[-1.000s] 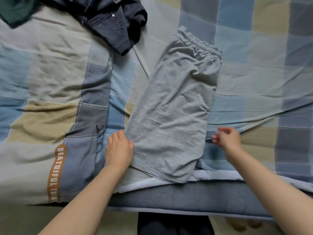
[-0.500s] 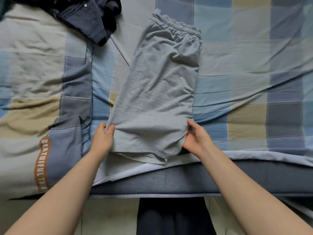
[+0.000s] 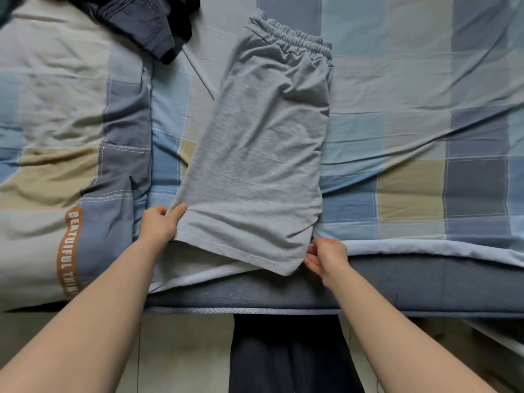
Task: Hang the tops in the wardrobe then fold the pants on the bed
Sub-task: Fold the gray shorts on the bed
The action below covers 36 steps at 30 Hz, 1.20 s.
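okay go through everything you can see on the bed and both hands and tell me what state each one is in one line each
Grey jersey shorts with elastic waistband: folded lengthwise, flat on the bed, hem at the near edge.
Left hand: pinches the shorts' near left hem corner.
Right hand: fingers curled at the near right hem corner.
Dark navy garment: crumpled, unfolded.
Blue, grey and tan checked bedsheet: wrinkled, spread over the mattress.

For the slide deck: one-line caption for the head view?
Left hand and right hand grip the hem corners of grey shorts laid lengthwise on a checked bed cover.
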### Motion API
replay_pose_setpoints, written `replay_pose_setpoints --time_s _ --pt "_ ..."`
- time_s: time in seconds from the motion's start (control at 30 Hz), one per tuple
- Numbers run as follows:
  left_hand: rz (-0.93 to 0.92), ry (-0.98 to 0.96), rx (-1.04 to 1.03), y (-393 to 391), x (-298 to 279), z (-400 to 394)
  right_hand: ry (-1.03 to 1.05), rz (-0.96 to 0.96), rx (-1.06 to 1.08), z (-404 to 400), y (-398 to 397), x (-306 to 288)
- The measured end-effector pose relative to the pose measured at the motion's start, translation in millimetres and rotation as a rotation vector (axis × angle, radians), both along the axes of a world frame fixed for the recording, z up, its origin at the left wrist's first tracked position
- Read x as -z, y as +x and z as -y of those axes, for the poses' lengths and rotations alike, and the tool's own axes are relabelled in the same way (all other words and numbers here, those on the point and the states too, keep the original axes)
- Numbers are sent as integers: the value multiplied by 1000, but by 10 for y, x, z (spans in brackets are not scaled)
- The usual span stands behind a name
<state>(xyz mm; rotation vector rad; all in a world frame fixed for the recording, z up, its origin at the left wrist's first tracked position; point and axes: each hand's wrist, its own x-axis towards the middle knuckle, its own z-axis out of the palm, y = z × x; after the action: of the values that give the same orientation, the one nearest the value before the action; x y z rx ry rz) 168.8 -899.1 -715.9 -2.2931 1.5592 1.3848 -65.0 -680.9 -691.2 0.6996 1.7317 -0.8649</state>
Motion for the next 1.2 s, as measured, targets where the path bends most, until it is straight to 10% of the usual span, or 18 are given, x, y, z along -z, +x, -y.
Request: replay_pose_setpoints --time_s 0.3,0.53,0.73,0.9,0.97,1.07,1.2 --pt "-72 51 -34 118 -72 -228 -312 212 2 161 171 6" --pt "-592 501 -400 62 -409 -454 -383 -146 -24 -61 80 -187" --pt "-450 742 -40 37 -433 -864 -266 -692 -487 -655 -362 -429" --pt "163 224 396 -197 -289 -1107 160 -61 -1127 -1015 -541 -23" --pt "403 -84 615 -338 -302 -1197 301 -124 -1245 -1001 -695 23" --pt "202 -356 990 -758 -339 -1347 290 -506 -1099 -756 -952 -8" --pt "-121 -222 1373 -1469 -273 -1594 56 -647 -1092 -231 -1239 66"
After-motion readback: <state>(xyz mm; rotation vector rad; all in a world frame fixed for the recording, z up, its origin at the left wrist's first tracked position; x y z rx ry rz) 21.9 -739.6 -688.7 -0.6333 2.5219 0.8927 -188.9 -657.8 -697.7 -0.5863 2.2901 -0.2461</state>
